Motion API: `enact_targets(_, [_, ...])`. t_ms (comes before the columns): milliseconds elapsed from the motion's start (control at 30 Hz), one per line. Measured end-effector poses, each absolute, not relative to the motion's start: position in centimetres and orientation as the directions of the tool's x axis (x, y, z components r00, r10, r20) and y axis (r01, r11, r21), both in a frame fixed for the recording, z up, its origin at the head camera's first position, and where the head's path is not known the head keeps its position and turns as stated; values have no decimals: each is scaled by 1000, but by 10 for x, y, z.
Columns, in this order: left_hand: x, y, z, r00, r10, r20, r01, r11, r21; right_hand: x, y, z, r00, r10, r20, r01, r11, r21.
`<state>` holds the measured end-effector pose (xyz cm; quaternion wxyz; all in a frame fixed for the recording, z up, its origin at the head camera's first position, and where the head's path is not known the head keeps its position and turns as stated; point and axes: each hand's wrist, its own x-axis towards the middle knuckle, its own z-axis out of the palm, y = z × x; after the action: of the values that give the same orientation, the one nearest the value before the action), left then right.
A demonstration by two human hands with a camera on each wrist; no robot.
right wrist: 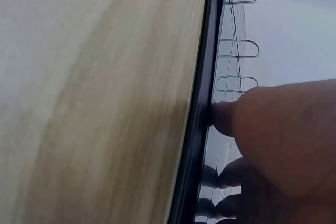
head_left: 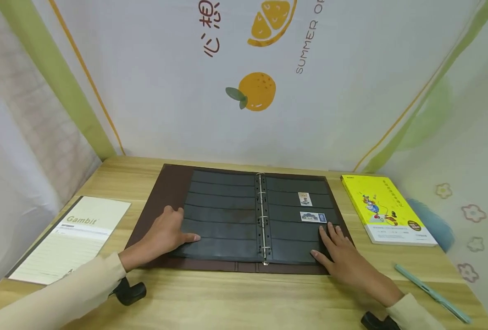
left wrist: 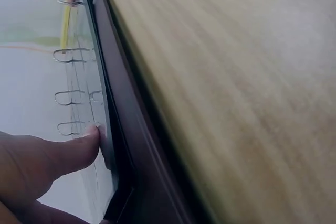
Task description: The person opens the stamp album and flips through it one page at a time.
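Observation:
A stamp album (head_left: 221,215) with dark pocketed pages and a brown cover lies open on the table, its metal ring binder (head_left: 263,220) down the middle. Two stamps sit in pockets of the right page: a small upright stamp (head_left: 305,199) and, below it, a wider stamp (head_left: 313,217). My left hand (head_left: 161,233) rests at the left page's outer edge, its thumb (left wrist: 79,153) stretched onto the page. On the right page's lower outer part lies my right hand (head_left: 343,256), fingers spread; its thumb (right wrist: 226,118) touches the page in the right wrist view. Neither hand visibly grips anything.
A cream notepad (head_left: 74,233) marked Gambit lies left of the album. To the right are a yellow book (head_left: 386,206) and a slim green pen-like object (head_left: 431,293). A printed white curtain (head_left: 178,110) hangs along the table's back edge.

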<state>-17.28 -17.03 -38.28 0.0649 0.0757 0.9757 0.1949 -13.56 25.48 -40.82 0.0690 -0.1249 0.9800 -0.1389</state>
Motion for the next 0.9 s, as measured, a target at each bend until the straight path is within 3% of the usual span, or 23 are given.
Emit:
enact_targets(233, [-172, -164, -383, -967, 252, 51, 256, 925, 282, -138, 258, -404, -958, -266, -106, -229, 935, -271])
enact_targets(367, [-171, -159, -387, -885, 428, 184, 456, 877, 153, -142, 256, -399, -952, -280, -125, -252, 946, -202])
enact_targets(500, [-177, -150, -390, -752, 657, 55, 657, 739, 145, -155, 253, -374, -940, -294, -176, -278, 955, -105])
enact_targets(633, [-185, -142, -394, -637, 756, -148, 730, 654, 199, -194, 254, -342, -927, -299, -227, -285, 954, -91])
enact_targets(900, [-191, -136, -405, -625, 753, -206, 726, 657, 202, -297, 284, -356, -922, -311, -232, -262, 940, -218])
